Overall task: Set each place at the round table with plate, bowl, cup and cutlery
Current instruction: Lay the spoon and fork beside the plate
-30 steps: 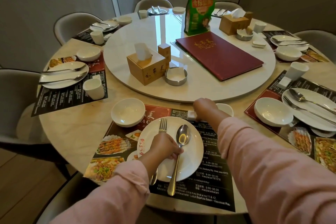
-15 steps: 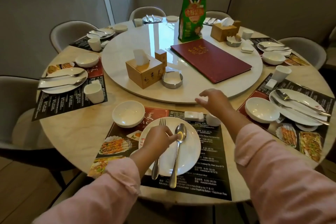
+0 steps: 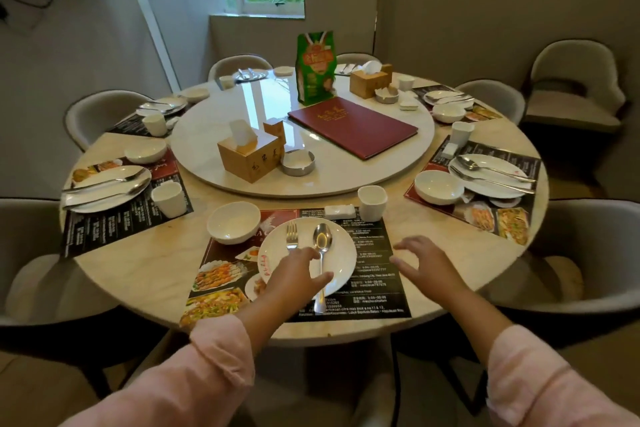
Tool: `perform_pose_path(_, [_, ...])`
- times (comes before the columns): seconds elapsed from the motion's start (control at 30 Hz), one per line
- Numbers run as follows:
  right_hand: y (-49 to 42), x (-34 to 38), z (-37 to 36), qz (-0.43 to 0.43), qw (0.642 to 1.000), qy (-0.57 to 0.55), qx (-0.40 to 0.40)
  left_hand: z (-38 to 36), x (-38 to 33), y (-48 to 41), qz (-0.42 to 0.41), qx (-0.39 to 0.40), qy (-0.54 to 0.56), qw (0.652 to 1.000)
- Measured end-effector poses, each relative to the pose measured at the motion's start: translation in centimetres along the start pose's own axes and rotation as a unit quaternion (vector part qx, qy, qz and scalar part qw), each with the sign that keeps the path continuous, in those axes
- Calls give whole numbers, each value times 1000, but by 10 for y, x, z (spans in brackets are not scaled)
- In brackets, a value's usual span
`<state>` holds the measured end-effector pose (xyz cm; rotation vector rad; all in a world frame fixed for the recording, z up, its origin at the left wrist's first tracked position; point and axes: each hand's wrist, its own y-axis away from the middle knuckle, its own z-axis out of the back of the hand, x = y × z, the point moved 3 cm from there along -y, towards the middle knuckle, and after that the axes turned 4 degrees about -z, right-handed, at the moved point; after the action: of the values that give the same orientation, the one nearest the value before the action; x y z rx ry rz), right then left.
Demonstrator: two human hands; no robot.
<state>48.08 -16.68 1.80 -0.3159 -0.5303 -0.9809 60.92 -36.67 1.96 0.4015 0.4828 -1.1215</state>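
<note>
Near the tabletop's [image 3: 145,260] near edge the plate [image 3: 341,246] holds fork [image 3: 292,236] and spoon [image 3: 322,239], bowl [image 3: 233,222] and cup [image 3: 372,203] just beyond. The left hand [image 3: 298,270] lays straight fingers [image 3: 320,278] across the cutlery handles; the right hand [image 3: 426,263] hovers spread, empty. Likely a final straightening, needing only a light nudge.

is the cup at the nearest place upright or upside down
Upright: the cup stands on its base on the placemat, its open mouth facing up.
</note>
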Motion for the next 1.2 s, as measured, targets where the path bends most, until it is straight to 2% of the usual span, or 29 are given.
perform_pose_path(0.13, [14, -23, -2, 5, 1000, 4, 25, -28, -10, 3, 15, 41, -112, 993])
perform_pose_path(0.27, [5, -54, -3, 35, 996, 48, 65, -56, -7, -11, 80, 45, -184, 979])
perform_pose_path(0.37, [-10, -80, -7, 43, 988, 102, 108, -80, -9, -14, 137, 49, -163, 976])
perform_pose_path(0.53, [-25, -112, -24, 82, 955, 203, 200, -99, -9, -16, 188, -4, -103, 977])
perform_pose_path(0.97, [-26, -126, -49, 112, 958, 214, 155, -98, 2, -35, 196, 6, -116, 974])
perform_pose_path(1.2, [-26, -122, -33, 93, 959, 172, 207, -91, -23, -13, 157, -38, -150, 975])
